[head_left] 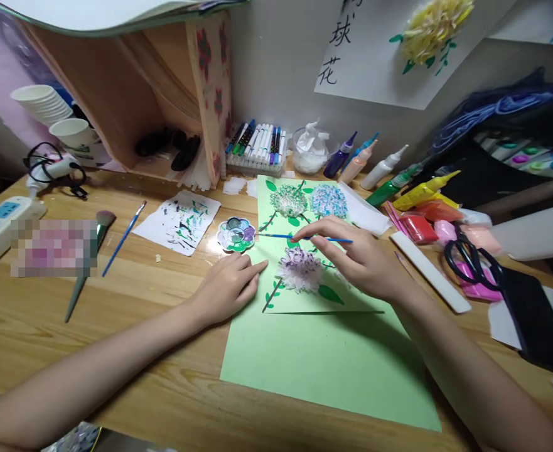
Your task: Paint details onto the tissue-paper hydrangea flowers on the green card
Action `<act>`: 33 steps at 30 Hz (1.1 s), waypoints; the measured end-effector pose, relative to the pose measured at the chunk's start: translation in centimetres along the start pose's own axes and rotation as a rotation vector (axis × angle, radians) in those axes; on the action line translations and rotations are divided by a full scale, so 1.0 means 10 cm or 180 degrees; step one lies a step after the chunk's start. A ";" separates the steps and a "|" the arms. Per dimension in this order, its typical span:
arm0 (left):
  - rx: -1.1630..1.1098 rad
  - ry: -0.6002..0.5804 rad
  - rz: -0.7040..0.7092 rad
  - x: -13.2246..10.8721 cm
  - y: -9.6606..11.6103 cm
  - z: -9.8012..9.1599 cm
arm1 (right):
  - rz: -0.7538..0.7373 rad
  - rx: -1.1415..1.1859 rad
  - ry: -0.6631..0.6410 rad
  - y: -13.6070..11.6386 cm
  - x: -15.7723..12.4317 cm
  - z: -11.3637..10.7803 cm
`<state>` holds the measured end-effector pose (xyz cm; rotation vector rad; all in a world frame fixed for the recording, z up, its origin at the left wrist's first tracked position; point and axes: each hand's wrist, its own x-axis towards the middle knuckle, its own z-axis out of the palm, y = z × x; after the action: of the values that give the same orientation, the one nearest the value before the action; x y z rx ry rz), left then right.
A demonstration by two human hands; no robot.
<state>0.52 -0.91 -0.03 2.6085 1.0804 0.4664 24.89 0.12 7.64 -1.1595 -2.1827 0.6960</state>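
Note:
A thin blue paintbrush lies level between the fingers of my right hand. Its left end is close to the flower-shaped palette, which has green and purple paint in its wells. Under my right hand is a light green sheet bearing fluffy paper flowers: a pale purple one, a green-white one and a blue one, with painted leaves and stems. My left hand rests on the table, holding nothing, its index finger stretched onto the sheet's left edge.
A larger green paper lies beneath in front. Leftward are a paint-stained tissue, another blue brush and a makeup brush. Markers and paint bottles line the back; scissors lie at the right.

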 end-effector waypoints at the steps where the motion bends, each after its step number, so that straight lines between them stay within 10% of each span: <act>1: 0.0007 0.0005 0.0005 0.00 0.00 0.00 | -0.0022 -0.0053 -0.0072 -0.02 0.05 0.04; 22: 0.0061 -0.0053 0.0002 -0.02 0.00 0.00 | -0.0124 -0.0299 -0.0162 -0.03 0.23 0.10; 33: 0.0087 0.0004 0.0105 0.01 -0.03 0.00 | 0.0286 0.0692 0.1176 0.33 -0.46 -0.24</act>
<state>0.37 -0.64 -0.19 2.6538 1.0528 0.4636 30.57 -1.78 6.05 -1.1717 -1.7142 0.6762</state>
